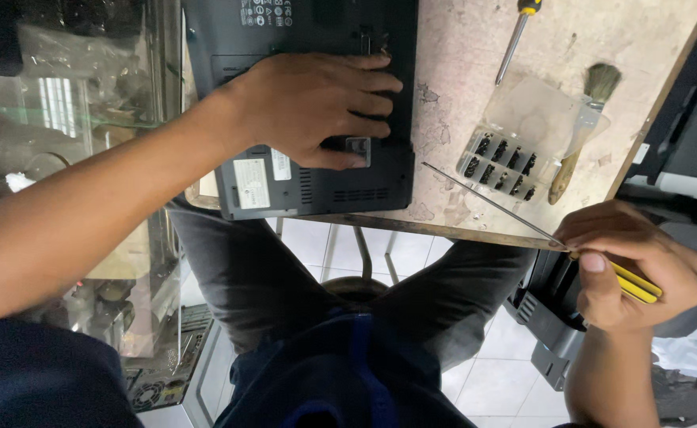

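With the upturned laptop (pixel 309 119) on the bench (pixel 475 55) apparently unopened, the left hand (pixel 317 103) presses flat, fingers spread, while right hand (pixel 626 265) fingers clamp a screwdriver (pixel 515 214).

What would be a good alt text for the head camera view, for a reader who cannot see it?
A person's left hand presses on an upturned dark laptop on a worn table, while the right hand holds a yellow-handled screwdriver. Nearby lie a clear box of bits, a paintbrush and a second screwdriver.
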